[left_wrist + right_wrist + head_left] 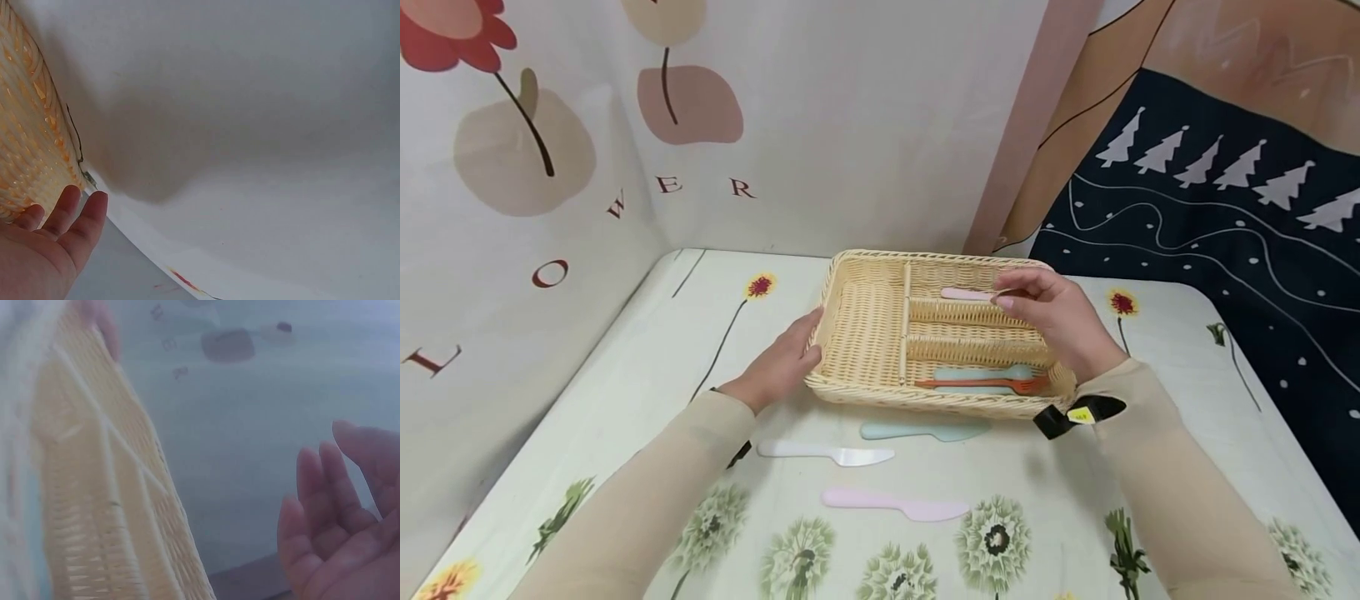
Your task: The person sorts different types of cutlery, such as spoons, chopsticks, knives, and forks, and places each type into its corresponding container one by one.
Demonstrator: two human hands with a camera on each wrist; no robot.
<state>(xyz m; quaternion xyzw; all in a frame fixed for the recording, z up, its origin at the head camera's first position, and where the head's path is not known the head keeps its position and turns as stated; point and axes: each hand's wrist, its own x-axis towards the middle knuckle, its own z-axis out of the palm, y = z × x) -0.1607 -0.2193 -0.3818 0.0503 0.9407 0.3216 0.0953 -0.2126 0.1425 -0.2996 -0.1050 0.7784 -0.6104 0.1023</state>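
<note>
A wicker basket (861,333) has a wide left compartment and narrower rows on its right. My left hand (782,360) rests against its left side; in the left wrist view the fingers of that hand (56,250) are extended beside the outer wall (31,131). My right hand (1060,317) is over the back right row, its fingertips near a pink utensil (964,294) and a small dark piece. The right wrist view shows this hand (350,531) with thumb and fingers apart, holding nothing. In the front row lie an orange fork (970,383) and a light blue spoon (1018,372).
In front of the basket lie a light blue knife (925,430), a white knife (827,452) and a pink knife (895,504). The table (700,433) has a flower-print cover. Printed curtains (850,125) hang behind it and at both sides.
</note>
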